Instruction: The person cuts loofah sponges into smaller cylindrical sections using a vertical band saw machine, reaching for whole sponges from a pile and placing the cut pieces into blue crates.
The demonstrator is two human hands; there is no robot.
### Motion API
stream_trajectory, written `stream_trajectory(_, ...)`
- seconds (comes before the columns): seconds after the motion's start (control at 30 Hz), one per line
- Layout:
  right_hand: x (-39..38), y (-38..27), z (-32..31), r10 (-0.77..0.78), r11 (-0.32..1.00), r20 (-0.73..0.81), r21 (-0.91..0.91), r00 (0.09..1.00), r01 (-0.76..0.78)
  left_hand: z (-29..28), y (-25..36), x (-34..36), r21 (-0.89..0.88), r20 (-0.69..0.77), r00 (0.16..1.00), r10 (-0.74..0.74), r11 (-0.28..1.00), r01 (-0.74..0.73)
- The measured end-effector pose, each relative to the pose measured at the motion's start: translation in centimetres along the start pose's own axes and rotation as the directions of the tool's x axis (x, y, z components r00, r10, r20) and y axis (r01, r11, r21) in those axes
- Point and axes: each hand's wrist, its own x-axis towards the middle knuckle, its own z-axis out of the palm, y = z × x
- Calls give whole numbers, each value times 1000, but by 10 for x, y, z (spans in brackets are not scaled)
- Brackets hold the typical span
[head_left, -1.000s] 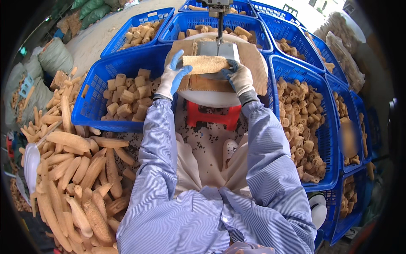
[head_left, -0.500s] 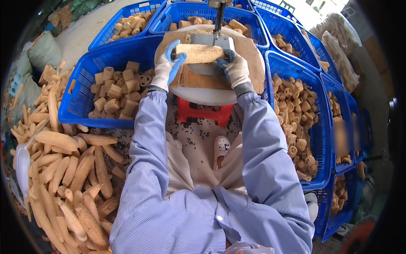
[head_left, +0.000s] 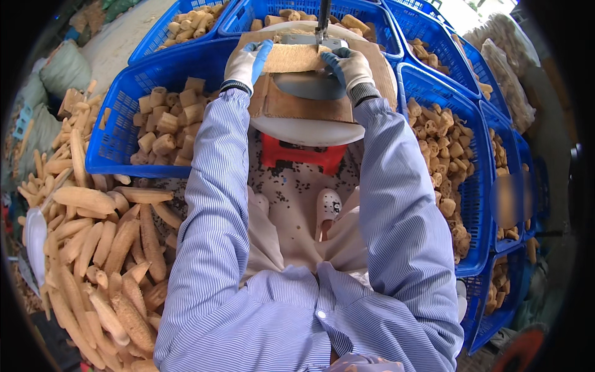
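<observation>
Between my two gloved hands lies a short, pale tan loofah length [head_left: 294, 59], held crosswise over a round white work table. My left hand [head_left: 248, 61], in a white and blue glove, is closed on its left end. My right hand [head_left: 348, 67] grips its right end, fingertips close beside a thin upright metal machine part [head_left: 323, 25]. Whether that part touches the loofah is hard to tell. Brown cardboard [head_left: 297, 108] covers much of the table around a grey metal plate [head_left: 310, 87].
Blue crates surround the table; the left crate [head_left: 114, 146] and right crate [head_left: 474, 217] hold cut loofah pieces. Whole peeled loofahs [head_left: 127, 248] are heaped at my left. A red stool [head_left: 304, 155] stands under the white table edge [head_left: 310, 132]. Stuffed sacks [head_left: 65, 68] lie far left.
Both hands have carried the loofah length farther from me, bringing its right part up to the upright metal machine part. More of the metal plate now shows on the near side.
</observation>
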Motion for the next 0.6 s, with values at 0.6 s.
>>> stream_trajectory(0.6, -44, 4, -53, 111, 874, 21, 474, 994, -108, -33, 19, -48, -475, 150, 939, -311, 810, 344)
